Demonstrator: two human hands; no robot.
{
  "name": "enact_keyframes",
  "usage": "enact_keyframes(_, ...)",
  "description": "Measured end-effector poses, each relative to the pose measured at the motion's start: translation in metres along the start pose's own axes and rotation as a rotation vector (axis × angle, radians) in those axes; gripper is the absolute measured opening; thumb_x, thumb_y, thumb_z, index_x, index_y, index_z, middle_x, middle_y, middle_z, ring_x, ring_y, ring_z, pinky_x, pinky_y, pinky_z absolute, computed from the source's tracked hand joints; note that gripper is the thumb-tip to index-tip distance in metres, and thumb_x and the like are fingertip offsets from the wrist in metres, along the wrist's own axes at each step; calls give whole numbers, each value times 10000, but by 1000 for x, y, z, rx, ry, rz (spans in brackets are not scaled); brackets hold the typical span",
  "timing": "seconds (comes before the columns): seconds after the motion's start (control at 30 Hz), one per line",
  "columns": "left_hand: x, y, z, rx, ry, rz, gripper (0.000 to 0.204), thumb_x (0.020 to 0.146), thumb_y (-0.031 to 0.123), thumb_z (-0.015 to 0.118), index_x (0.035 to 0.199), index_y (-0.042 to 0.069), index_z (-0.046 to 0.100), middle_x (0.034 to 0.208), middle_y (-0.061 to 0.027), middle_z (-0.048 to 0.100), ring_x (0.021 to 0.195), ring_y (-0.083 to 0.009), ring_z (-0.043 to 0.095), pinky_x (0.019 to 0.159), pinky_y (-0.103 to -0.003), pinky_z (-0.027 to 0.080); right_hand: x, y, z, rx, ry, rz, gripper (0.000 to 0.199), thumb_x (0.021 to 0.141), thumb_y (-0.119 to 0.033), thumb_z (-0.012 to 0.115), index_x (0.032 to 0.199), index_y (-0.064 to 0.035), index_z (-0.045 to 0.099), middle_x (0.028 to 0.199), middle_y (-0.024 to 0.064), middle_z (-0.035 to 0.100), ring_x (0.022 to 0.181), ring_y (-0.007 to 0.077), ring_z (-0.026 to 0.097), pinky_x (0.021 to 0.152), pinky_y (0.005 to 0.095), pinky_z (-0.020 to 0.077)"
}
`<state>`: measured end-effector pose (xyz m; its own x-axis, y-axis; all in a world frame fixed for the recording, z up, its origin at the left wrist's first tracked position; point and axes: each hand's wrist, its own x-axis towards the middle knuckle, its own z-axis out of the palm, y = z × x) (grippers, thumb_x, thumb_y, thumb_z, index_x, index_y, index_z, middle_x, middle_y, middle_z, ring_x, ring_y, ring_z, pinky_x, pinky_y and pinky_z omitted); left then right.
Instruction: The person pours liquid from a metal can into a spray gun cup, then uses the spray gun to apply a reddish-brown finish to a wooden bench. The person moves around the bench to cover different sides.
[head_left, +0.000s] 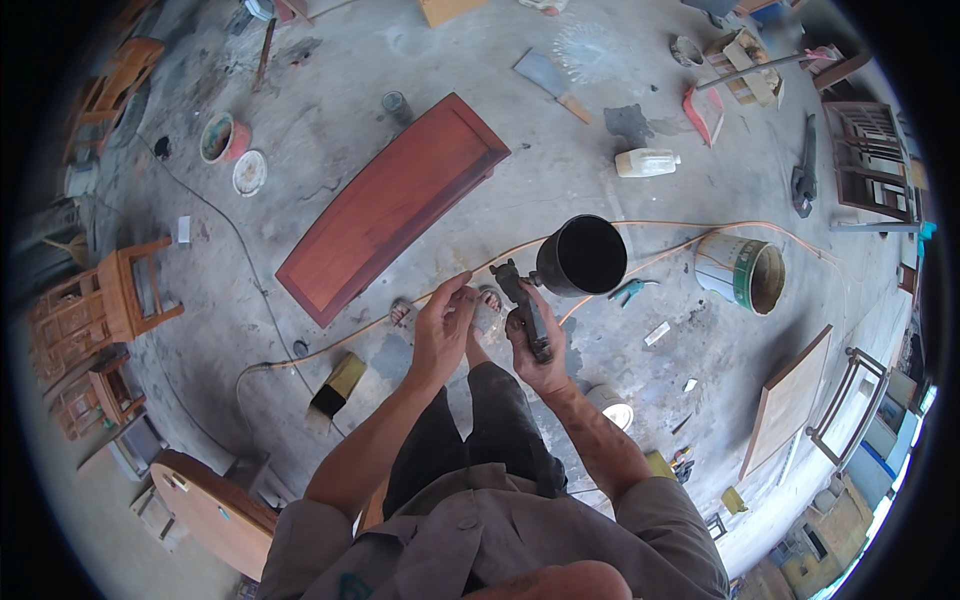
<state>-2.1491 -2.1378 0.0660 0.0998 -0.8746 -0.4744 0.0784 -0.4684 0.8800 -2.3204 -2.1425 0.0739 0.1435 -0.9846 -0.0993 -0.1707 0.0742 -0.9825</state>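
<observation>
My right hand (537, 352) grips the handle of a dark spray gun (524, 300) with a black open cup (582, 256) on top, held at waist height over the concrete floor. My left hand (443, 328) is just left of the gun, fingers curled near its front end and pinching a thin orange hose (360, 326) that runs across the floor. Whether the fingers touch the gun's nozzle is hard to tell. A long red-brown wooden panel (390, 205) lies on the floor ahead of me.
A tipped paint can (742, 272) lies to the right, a white plastic jug (646, 162) beyond it. Bowls (224, 138), a small tin (396, 105), wooden chairs (110, 300), a round tabletop (210, 510) and a flat board (790, 400) stand around. A black cable (230, 230) crosses the floor.
</observation>
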Motion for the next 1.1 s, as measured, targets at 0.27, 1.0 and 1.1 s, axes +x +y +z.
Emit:
enact_keyframes(0.27,56,0,-15,-634,-205,-255,914,1002,707,275,1465,-71,402,1457,-209,515,1383,-292,473,1182,-410,361,-7,-4,-8,89,-41,-3,500,933,3,612,1417,8,486,1005,150,705,925,194,684,868,319,523)
enact_keyframes(1.0,-137,-223,-94,987,-151,-1020,1060,848,634,637,1520,-89,251,1399,-311,524,1271,-442,560,1068,-522,435,108,92,50,19,-74,-58,464,998,-51,576,1450,-27,472,895,52,647,836,113,606,805,271,513)
enact_keyframes(1.1,-128,-243,-90,1191,-155,-806,849,923,504,596,1498,-51,308,1415,-297,513,1269,-399,563,1021,-453,484,129,122,62,15,-52,-61,468,1007,-80,586,1444,27,457,893,51,646,824,114,598,791,269,512)
